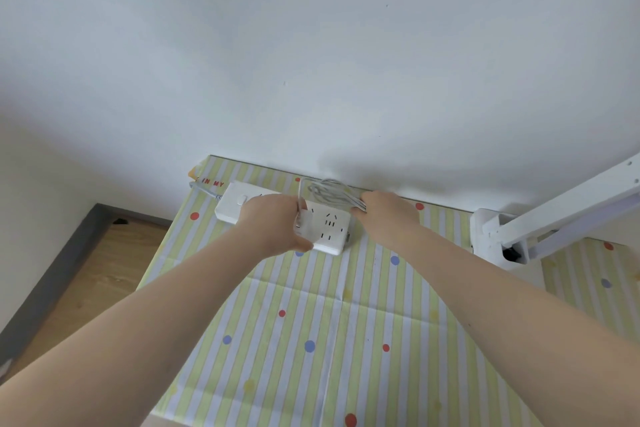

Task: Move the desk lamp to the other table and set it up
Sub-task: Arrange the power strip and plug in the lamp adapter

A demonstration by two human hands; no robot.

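A white power strip [329, 225] lies near the back of a table covered in a striped, dotted cloth [311, 322]. My left hand [273, 225] rests on the strip and grips a white plug adapter [304, 224] at its sockets. Just right of the strip, my right hand [388, 218] holds a bundle of grey-white lamp cable [329, 196] looped above it. The white desk lamp [554, 218] stands at the right edge, its base [491, 236] on the table and its arm slanting up to the right.
A white wall [311, 62] rises directly behind the table. The strip's own grey cord [207, 192] runs off the back left corner. Wooden floor [86, 270] with a dark skirting board lies to the left.
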